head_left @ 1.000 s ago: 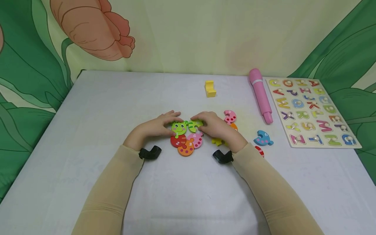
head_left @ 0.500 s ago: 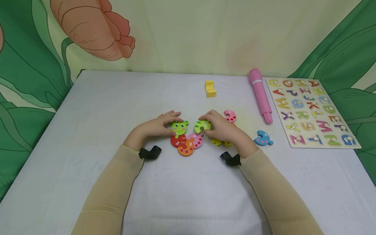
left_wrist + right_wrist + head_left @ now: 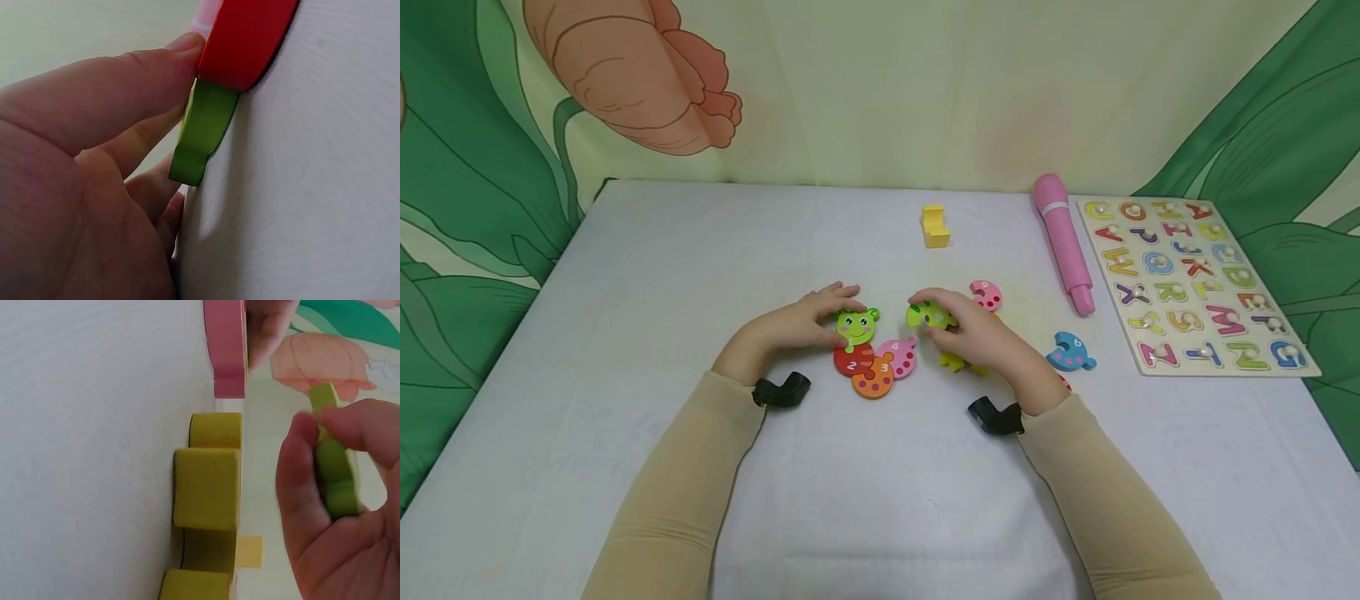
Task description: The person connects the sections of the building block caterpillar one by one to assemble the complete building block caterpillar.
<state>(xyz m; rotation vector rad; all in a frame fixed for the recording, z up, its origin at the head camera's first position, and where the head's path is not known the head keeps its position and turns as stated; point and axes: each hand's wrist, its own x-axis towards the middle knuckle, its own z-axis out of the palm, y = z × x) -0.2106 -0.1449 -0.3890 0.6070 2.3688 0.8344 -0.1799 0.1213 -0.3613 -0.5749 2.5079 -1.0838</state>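
A green smiling caterpillar-head puzzle piece (image 3: 855, 327) lies joined to red (image 3: 852, 360), orange (image 3: 874, 380) and pink (image 3: 898, 358) numbered pieces. My left hand (image 3: 792, 323) rests at the head piece, fingers extended along its far side; in the left wrist view the thumb touches where green (image 3: 207, 122) meets red (image 3: 247, 44). My right hand (image 3: 973, 329) pinches a loose green puzzle piece (image 3: 930, 315) between thumb and fingers. The right wrist view shows this green piece (image 3: 337, 469) raised off the table. A yellow puzzle piece (image 3: 952, 362) lies partly hidden beneath my right hand.
Beyond the right hand lies a pink spotted piece (image 3: 987, 295). Further right are a blue piece (image 3: 1071, 352), a pink microphone-shaped toy (image 3: 1064, 246) and an alphabet peg board (image 3: 1198, 287). A yellow block (image 3: 935, 227) stands near the back. A red piece shows partly by the right wrist.
My right hand has drawn the green piece rightward, away from the joined pieces, and turned it. The left hand has stayed at the caterpillar head.
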